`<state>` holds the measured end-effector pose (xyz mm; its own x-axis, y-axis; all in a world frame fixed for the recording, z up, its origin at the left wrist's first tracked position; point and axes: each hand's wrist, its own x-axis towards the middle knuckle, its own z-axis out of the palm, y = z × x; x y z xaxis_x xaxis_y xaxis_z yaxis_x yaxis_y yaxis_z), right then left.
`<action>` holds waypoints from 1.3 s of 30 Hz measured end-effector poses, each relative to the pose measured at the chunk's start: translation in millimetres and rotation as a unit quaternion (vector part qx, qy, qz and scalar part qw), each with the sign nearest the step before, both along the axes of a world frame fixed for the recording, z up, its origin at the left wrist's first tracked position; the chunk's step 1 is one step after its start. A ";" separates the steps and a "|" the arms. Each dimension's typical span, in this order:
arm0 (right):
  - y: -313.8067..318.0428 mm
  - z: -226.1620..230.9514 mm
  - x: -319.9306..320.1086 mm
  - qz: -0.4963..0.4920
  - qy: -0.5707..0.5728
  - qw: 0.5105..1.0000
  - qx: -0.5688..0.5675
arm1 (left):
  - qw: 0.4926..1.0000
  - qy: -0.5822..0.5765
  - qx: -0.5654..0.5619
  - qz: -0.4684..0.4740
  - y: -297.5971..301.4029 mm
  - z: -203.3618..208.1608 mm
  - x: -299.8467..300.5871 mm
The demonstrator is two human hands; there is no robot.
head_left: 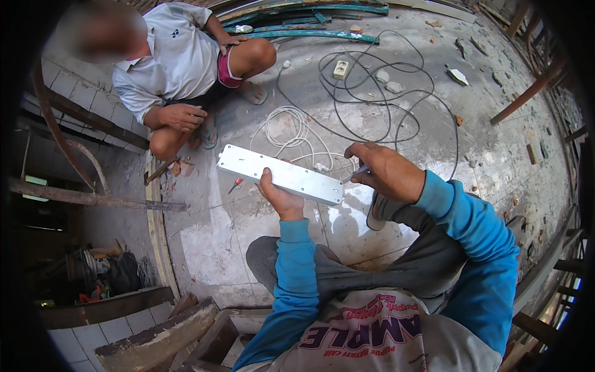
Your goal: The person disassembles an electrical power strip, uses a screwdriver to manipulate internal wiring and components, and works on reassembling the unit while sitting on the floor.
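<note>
Two hands—left hand (282, 197), right hand (385, 171)—on white power strip (279, 174)

White power strip (280, 175) in L hand (280, 197)

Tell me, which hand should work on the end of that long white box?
Probably the right hand: it holds a thin tool at the white box's end. The left hand grips the box underneath.

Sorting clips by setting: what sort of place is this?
Probably a building or renovation site: a dusty concrete floor strewn with rubble, loose black cable, and rough timber stacked at the edges.
</note>
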<state>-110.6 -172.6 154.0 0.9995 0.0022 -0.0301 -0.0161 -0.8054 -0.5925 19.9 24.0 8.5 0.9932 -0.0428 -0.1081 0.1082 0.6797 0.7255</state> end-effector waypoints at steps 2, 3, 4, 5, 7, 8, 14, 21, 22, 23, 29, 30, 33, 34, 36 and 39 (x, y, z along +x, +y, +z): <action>2.6 7.4 2.7 -0.030 0.088 0.996 -0.006 | 1.000 -0.008 0.008 -0.002 1.0 0.5 -0.1; 3.6 9.0 5.1 -0.034 0.112 0.993 -0.022 | 1.000 -0.009 0.011 -0.001 1.6 1.2 -0.6; 3.2 10.3 5.6 -0.040 0.137 0.989 -0.039 | 1.000 -0.011 0.012 -0.003 0.2 2.9 -1.4; 0.6 5.8 4.0 -0.010 0.072 0.997 -0.038 | 1.000 -0.007 0.005 -0.007 -0.3 3.9 -1.6; -6.0 -7.7 0.0 0.052 -0.059 0.996 -0.035 | 1.000 0.001 -0.008 -0.014 -0.3 5.2 -1.4; -6.2 -8.7 -0.6 0.060 -0.065 0.995 -0.042 | 1.000 0.003 -0.008 -0.010 -0.9 4.7 -1.4; 0.1 -2.3 -1.5 0.023 -0.011 1.000 -0.006 | 1.000 0.007 0.009 0.001 -0.5 -0.1 0.5; -8.9 -2.0 3.0 0.070 0.009 0.997 -0.033 | 1.000 0.001 0.008 -0.009 -0.3 2.2 -0.6; -9.9 -3.6 2.1 0.098 -0.027 0.994 -0.035 | 1.000 0.003 0.006 -0.008 -0.8 3.5 -1.2; -9.5 -4.1 1.8 0.097 -0.034 0.994 -0.041 | 1.000 0.005 0.004 -0.009 -0.8 3.6 -1.3; -4.0 -5.3 0.1 -0.006 -0.043 0.999 0.026 | 1.000 0.012 0.003 -0.001 -1.2 4.2 -0.9; -1.9 -3.1 1.0 -0.028 -0.045 0.998 0.040 | 1.000 0.017 0.000 0.001 -2.1 5.7 -1.6; -2.7 -0.8 2.7 -0.069 -0.033 0.995 0.059 | 1.000 0.020 -0.009 0.002 -4.0 7.3 -2.9; -1.7 1.0 4.7 -0.077 -0.026 0.995 0.063 | 1.000 0.018 -0.010 0.003 -2.8 7.1 -2.8; 3.6 15.5 7.9 -0.082 0.102 0.991 -0.012 | 1.000 0.014 -0.007 0.010 -1.1 8.0 -3.6; 4.6 17.7 6.3 -0.056 0.124 0.989 -0.054 | 1.000 -0.006 -0.005 0.008 -0.4 6.4 -3.2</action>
<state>-104.2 -167.9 171.7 0.9552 -0.1244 -0.2686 -0.2426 -0.8488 -0.4698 16.7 23.6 14.9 0.9950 -0.0289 -0.0955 0.0891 0.6887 0.7196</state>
